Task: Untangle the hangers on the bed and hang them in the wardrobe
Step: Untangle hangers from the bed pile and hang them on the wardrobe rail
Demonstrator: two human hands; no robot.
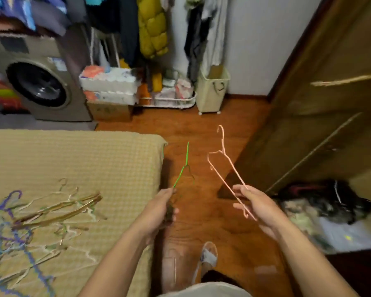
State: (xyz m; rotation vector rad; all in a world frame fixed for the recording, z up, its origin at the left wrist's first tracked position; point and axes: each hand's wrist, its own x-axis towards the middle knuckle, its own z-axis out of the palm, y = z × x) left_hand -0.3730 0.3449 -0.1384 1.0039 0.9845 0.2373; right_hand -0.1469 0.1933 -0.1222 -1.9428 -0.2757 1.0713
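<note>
The left hand (162, 207) is curled round the lower end of a green hanger (185, 163), gripping it where the wire bends, so that its neck and hook stand up and away over the floor just off the bed's right edge. The right hand (258, 205) is only half closed: thumb and forefinger pinch one sloping arm of a pink hanger (224, 166) near its shoulder, the other fingers spread loosely beneath, and the hook points up toward the wardrobe (321, 116). The two hangers hang apart from each other, so this pair looks already separated. Both seem to be thin coated wire, so I would judge them very light, springy rather than rigid, and a little slick; a pinch is enough to carry one, but the open hooks and small notches will snag on anything they brush. The best hold for hanging is probably the neck just under the hook, which keeps the hook free and steerable. The wardrobe stands open to the right, though no rail can be made out in it. On the bed (90, 151), toward its near left corner, lies the remaining pile of hangers (36, 221), purple, pale and tan ones crossed over one another.
</note>
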